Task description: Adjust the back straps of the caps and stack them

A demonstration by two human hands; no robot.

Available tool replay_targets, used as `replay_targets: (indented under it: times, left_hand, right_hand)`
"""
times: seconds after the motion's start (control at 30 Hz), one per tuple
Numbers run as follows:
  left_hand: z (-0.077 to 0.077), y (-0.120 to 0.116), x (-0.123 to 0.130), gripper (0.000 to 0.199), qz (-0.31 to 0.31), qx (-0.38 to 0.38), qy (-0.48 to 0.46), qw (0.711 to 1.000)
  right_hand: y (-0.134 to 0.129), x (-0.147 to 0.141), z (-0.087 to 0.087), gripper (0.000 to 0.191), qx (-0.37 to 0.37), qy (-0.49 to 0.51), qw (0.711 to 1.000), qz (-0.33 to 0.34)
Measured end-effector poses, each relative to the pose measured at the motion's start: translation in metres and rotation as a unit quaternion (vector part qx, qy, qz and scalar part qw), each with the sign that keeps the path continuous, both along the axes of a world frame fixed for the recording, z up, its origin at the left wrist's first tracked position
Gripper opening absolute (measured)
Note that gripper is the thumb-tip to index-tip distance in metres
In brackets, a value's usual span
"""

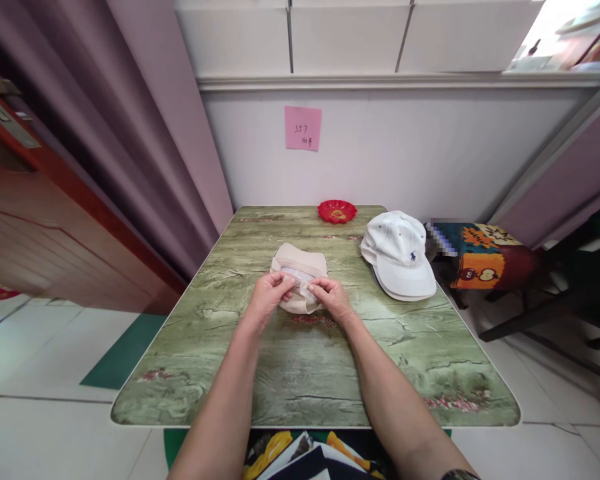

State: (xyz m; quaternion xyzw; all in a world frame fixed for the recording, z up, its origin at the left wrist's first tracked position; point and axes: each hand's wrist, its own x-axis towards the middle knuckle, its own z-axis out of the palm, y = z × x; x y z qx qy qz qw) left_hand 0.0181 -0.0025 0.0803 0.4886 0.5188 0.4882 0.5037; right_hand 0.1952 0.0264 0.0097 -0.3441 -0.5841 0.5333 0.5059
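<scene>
A beige baseball cap [300, 257] lies upturned near the middle of the green wood-patterned table [310, 380], its brim toward the wall. Fingers of my left hand [270, 293] pinch the cap's back strap from the left side. From the right, my right hand [331, 297] pinches the same strap area between thumb and forefinger. Whether the strap is fastened is too small to tell. To the right sit white caps [397, 247], stacked one on another, with a small dark blue logo on the top one.
A red scalloped dish [337, 211] stands at the table's back edge by the wall. A pink note [303, 129] is stuck on that wall. Right of the table is a stool with a patterned cover [485, 257]; a purple curtain [180, 133] and a wooden door [65, 227] are on the left.
</scene>
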Motion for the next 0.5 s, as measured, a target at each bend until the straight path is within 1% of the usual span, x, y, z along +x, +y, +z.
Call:
replay_targets:
  times: [0.17, 0.37, 0.5]
  left_hand:
    - [-0.0024, 0.0012, 0.0033, 0.036, -0.003, 0.005, 0.009, 1.0]
    - [-0.0012, 0.0004, 0.0096, 0.036, -0.004, 0.0, 0.012, 1.0]
    - [-0.0006, -0.0007, 0.0093, 0.036, -0.013, -0.007, 0.019, 1.0]
  right_hand:
    - [-0.0007, -0.0009, 0.0019, 0.026, 0.009, -0.008, 1.0, -0.003]
    - [-0.0034, -0.0014, 0.0061, 0.031, -0.012, -0.001, 1.0, 0.006]
    - [-0.0042, -0.0011, 0.0082, 0.033, -0.015, 0.006, 1.0, 0.008]
